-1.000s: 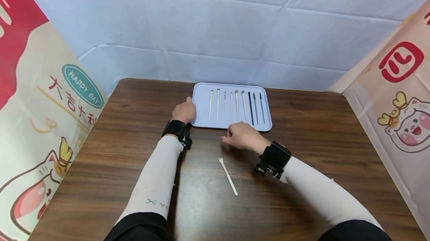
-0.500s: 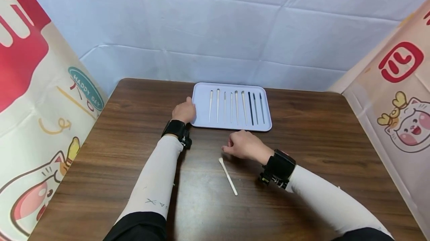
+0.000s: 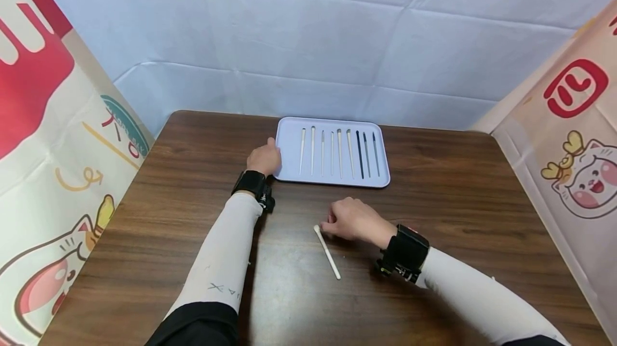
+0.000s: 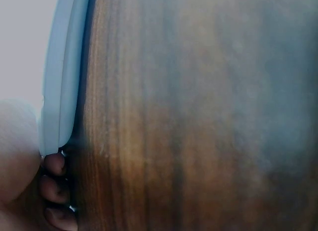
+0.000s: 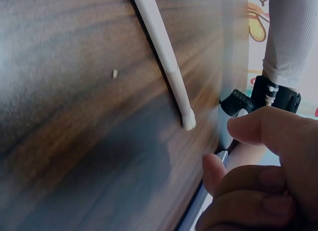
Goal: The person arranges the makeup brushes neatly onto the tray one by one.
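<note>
A pale blue tray (image 3: 289, 145) lies at the far middle of the brown table (image 3: 458, 217); several pale sticks (image 3: 312, 151) and three dark ones (image 3: 366, 154) lie side by side in it. My left hand (image 3: 264, 159) grips its left rim (image 4: 59, 82), thumb on top and fingers (image 4: 53, 177) tucked beneath. A single white stick (image 3: 328, 253) lies on the bare table in front of the tray. My right hand (image 3: 329, 223) sits just right of the stick's far tip (image 5: 188, 122), fingers curled and holding nothing, a small gap between the thumb (image 5: 253, 126) and the stick.
Printed banners stand along the left (image 3: 58, 174) and right (image 3: 569, 137) sides of the table, and a white cloth (image 3: 308, 40) hangs behind it. Black wrist units sit on both forearms.
My right hand has drawn back from the tray's front edge toward me and now sits by the loose stick's far tip. The left hand stays on the tray.
</note>
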`<move>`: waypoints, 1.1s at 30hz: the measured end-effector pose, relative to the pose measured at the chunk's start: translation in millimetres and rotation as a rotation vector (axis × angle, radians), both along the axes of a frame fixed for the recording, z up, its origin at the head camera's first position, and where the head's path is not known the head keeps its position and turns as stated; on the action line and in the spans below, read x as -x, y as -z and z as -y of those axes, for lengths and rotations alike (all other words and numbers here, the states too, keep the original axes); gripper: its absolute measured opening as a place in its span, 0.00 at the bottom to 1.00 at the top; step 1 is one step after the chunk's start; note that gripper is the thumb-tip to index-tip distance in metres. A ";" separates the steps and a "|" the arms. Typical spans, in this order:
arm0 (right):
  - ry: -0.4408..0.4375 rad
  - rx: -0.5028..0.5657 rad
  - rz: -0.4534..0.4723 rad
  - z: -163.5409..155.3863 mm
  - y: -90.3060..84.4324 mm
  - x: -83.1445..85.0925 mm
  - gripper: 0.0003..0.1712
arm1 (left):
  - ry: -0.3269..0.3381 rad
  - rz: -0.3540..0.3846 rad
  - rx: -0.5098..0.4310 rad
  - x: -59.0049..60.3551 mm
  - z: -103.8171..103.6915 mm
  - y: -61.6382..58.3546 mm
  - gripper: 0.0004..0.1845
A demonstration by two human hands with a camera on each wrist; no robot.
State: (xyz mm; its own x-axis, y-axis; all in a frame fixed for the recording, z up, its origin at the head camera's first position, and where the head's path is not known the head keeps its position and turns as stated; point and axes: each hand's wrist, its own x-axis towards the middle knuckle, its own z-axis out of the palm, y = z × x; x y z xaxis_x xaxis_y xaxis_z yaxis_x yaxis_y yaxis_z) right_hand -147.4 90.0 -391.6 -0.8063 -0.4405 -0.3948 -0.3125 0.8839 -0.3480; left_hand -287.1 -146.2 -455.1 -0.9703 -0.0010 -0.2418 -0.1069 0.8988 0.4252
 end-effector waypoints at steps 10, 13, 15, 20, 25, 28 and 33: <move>-0.013 -0.031 0.044 5.8 0.7 -11.6 0.19 | 0.005 0.016 0.008 3.6 0.4 2.2 0.22; -0.029 -0.041 0.043 6.3 2.2 -15.1 0.19 | 0.005 0.010 0.008 3.5 0.8 2.2 0.22; -0.036 -0.048 0.044 6.4 3.6 -17.1 0.20 | 0.006 0.006 0.005 3.4 1.2 2.6 0.21; -0.044 -0.063 0.052 6.6 4.3 -20.4 0.22 | 0.012 0.004 0.006 4.5 1.7 4.6 0.22; -0.055 -0.079 0.048 7.1 6.6 -21.8 0.21 | 0.009 0.002 0.010 4.9 1.1 6.4 0.22; -0.061 -0.089 0.058 7.1 9.7 -22.5 0.21 | 0.001 0.004 0.004 4.1 0.5 6.1 0.21; -0.075 -0.104 0.068 7.0 14.1 -24.1 0.22 | 0.001 0.006 0.002 3.6 -0.2 5.7 0.22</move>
